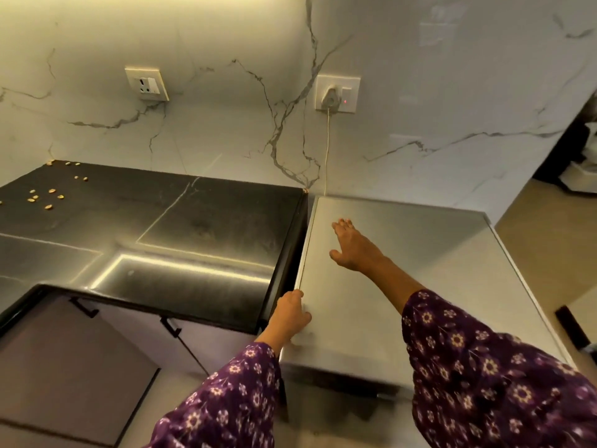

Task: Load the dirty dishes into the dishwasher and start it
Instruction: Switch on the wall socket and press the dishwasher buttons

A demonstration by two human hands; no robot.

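Purple floral sleeves (484, 367) fill the lower edge of the view, one on each arm reaching forward. At the end of the left arm, the left hand (290, 313) grasps the near left edge of the dishwasher (420, 253), its fingers curled over the rim of the grey metal top close to the front corner. The right hand (352, 247) is released: it lies palm down over the middle of that same top, fingers straight and slightly spread, pointing toward the wall; whether it presses on the metal or sits just above it cannot be told. The dishwasher stands just beside the right end of the black bench (193, 221), a narrow gap between them. Small pale crumbs (48, 195) are scattered at the far left of the bench. On the marbled wall (452, 92) behind, a plug (332, 97) sits in a socket above the dishwasher, its white cord (327, 150) running straight down; a second socket (147, 83) is mounted above the bench.
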